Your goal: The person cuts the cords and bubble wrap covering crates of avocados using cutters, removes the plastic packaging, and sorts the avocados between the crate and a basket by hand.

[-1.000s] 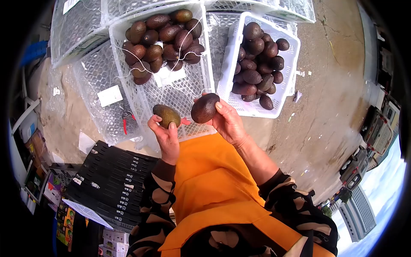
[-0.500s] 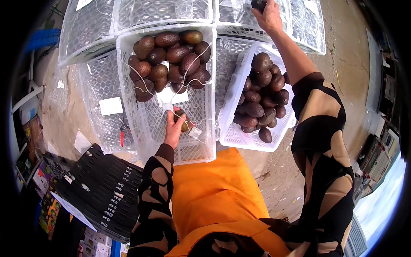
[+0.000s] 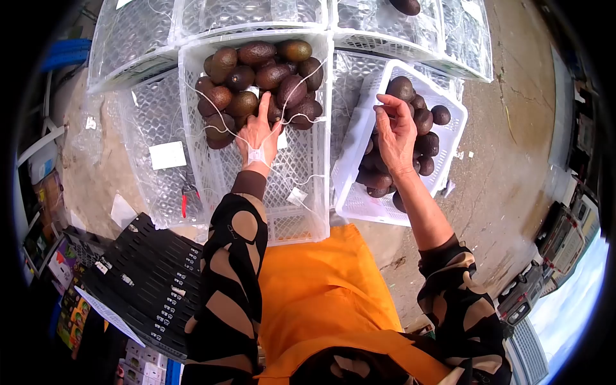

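Bright daylight falls across the scene, palest on the concrete ground [image 3: 520,128]; white glints dot the plastic-wrapped crates [image 3: 244,16]; the lower left sinks into deep shadow; wide-angle distortion bows the building [image 3: 529,350] at the edge, black fills the corners, and distant detail is soft.

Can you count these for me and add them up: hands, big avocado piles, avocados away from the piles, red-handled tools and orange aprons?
Hands: 2 (left hand, right hand)
Avocado piles: 2 (left pile, right pile)
Avocados away from the piles: 1 (top avocado, partly cut off)
Red-handled tools: 1 (tool)
Orange aprons: 1 (apron)
Total: 7
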Demonstrator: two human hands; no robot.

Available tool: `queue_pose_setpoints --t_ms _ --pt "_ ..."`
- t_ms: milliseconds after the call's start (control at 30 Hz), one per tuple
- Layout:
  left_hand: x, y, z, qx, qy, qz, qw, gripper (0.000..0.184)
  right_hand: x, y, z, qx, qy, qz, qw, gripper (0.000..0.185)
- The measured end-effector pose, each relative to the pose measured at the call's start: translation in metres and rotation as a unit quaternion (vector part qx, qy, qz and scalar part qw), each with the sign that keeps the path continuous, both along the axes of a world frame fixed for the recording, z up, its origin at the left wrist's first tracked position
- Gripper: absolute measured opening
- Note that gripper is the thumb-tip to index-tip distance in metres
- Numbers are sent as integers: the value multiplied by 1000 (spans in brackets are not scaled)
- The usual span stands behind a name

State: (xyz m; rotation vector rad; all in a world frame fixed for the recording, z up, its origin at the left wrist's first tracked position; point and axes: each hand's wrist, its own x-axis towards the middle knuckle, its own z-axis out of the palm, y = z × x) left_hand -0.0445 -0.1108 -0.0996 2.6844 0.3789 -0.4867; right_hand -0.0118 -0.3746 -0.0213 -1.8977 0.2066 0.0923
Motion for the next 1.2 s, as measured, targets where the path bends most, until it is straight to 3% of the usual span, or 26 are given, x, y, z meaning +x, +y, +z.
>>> queue_pose_setpoints --t_ms 33,100,133,167,200,233,300,367,433,467,500,567,633,700,767,800,833,900,1033,1167,1200 --pt "-5 2 5 -25 4 9 1000 80 -38 5 2 18 58 -15 998 17" --pt "-42 14 -9 -190 -128 42 972 79 -103 32 13 125 140 -69 980 16" --pt "-62 13 5 -263 -102 76 956 75 -131 43 18 158 191 -75 966 17" --pt "-96 11 2 -396 -34 217 892 65 -159 53 25 177 242 -59 952 19" --pt "-130 9 -1 -492 7 374 786 55 -184 63 28 230 264 -56 935 20" --pt "-149 -5 25 -486 -10 464 740 44 -211 69 24 242 293 -49 924 21" --pt "-183 -28 72 -476 79 553 679 47 -241 72 30 263 318 -133 901 20" --pt "-187 -72 117 -542 57 507 668 44 -260 61 29 248 339 -234 877 17" --pt "-175 -126 139 -610 2 423 670 58 -281 39 9 187 281 -270 902 18" --pt "-167 -146 138 -604 11 356 713 66 -281 28 3 128 242 -264 925 19" --pt "-142 -158 155 -607 32 307 733 64 -263 25 12 66 200 -257 943 19" --pt "-116 -159 139 -520 -51 233 820 59 -248 5 17 140 300 -292 897 16" --pt "-65 -116 126 -439 -189 210 853 47 -226 -5 10 144 236 -261 925 14" --pt "-11 -51 116 -290 -240 217 901 37 -190 0 24 151 189 -210 947 11" --pt "33 11 90 -86 -249 110 958 41 -166 12 36 165 151 -164 961 10" --pt "52 32 74 -2 -275 47 960 46 -161 19 42 156 172 -133 964 9" --pt "69 48 61 75 -212 4 974 52 -164 26 35 179 178 -117 960 8" --pt "86 64 45 62 -87 -41 993 49 -173 44 35 194 212 -100 953 6" --pt "75 89 33 -53 -176 -57 981 39 -193 83 29 223 248 -112 936 5" --pt "57 99 93 -228 -139 7 964 38 -139 113 39 99 135 -63 984 5" --pt "53 98 111 -256 -120 10 959 37 -113 119 58 4 79 -24 997 22"
